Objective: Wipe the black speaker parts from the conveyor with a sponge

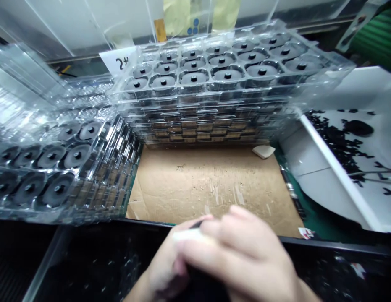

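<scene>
Through the head camera I log a pale, blurred sliver (190, 237) with a dark tip (197, 225) pinched between the person's hands, at the near edge of the bench; motion blur prevents me from identifying its material or shape. The left hand (162, 268) sits beneath it, and the right hand (242, 251) lies close over it, with the right fingers (236, 226) curled inward and nearly closed. I cannot tell which fingers actually grip the sliver. Directly ahead lies a scuffed corrugated cardboard sheet (211, 184), its brown face scored and flaking, with a folded cream scrap (263, 151) at its far edge. Beyond it rises a tall stack of transparent thermoformed trays (223, 71), each round pocket seating a grey disc with a black central nub. A second stack of the same trays (56, 163) stands at left, holding darker discs. A white card (118, 61) marked "2#" by hand leans against the back stack. To the right, a white tray (337, 142) holds a loose scatter of small black pieces, and a green mat (311, 222) shows beside the cardboard. A glossy black panel (340, 256) runs along the foreground.
</scene>
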